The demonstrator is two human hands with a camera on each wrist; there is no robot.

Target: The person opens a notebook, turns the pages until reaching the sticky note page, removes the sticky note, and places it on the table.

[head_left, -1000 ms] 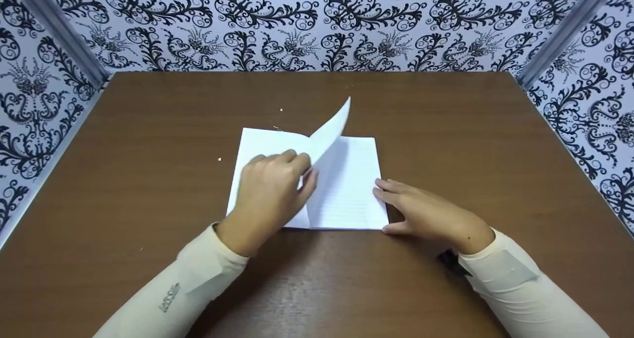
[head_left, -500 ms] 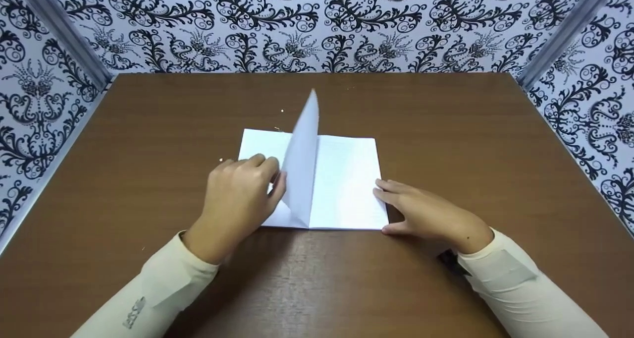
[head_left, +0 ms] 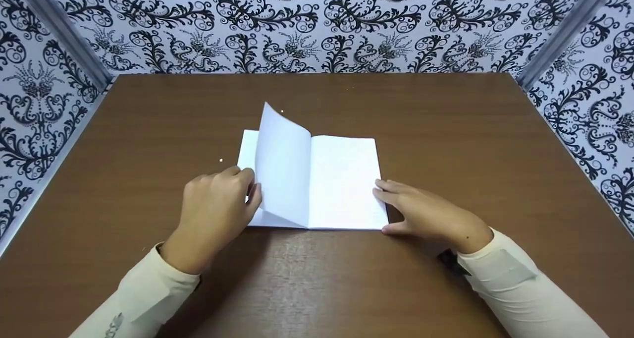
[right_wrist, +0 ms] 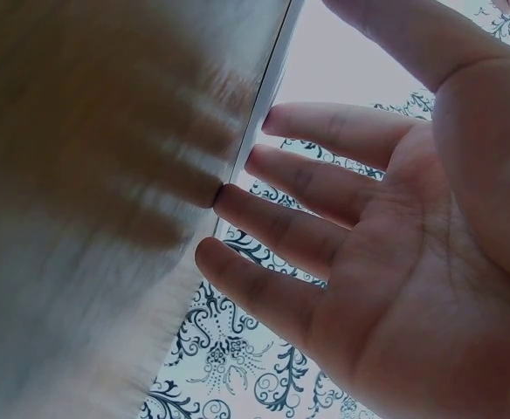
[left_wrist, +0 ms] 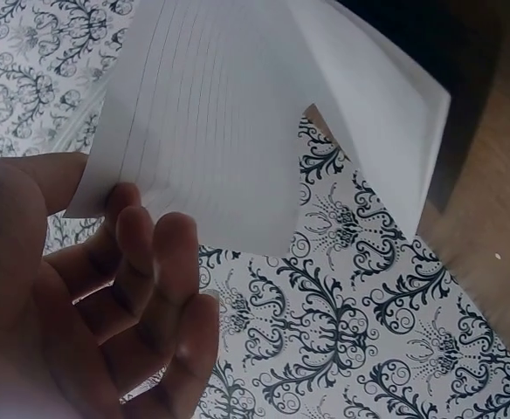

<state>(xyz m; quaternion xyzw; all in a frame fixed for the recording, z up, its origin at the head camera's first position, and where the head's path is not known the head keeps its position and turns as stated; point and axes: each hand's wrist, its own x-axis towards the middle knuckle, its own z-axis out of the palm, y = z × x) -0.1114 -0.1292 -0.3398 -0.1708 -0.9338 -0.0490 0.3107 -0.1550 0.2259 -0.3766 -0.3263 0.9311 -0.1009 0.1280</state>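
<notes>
An open notebook (head_left: 346,184) with white pages lies near the middle of the brown table. My left hand (head_left: 218,199) pinches the outer edge of a single page (head_left: 285,172), which stands raised and curved over the notebook's left side. In the left wrist view that page (left_wrist: 203,131) shows ruled lines, with its corner between thumb and forefinger and the other fingers curled below. At the notebook's right edge rests my right hand (head_left: 426,211), its fingertips and thumb on the lower right corner. The right wrist view shows its fingers (right_wrist: 299,227) extended.
The wooden table (head_left: 446,120) reaches to a back wall (head_left: 317,26) with black scroll patterns, and similar panels stand at both sides. Small white specks (head_left: 221,160) lie left of and behind the notebook. A dark object (head_left: 453,262) shows under the right wrist.
My left hand has moved left and toward me, carrying the page from the right side, past upright, over to the left. The right hand has stayed in place.
</notes>
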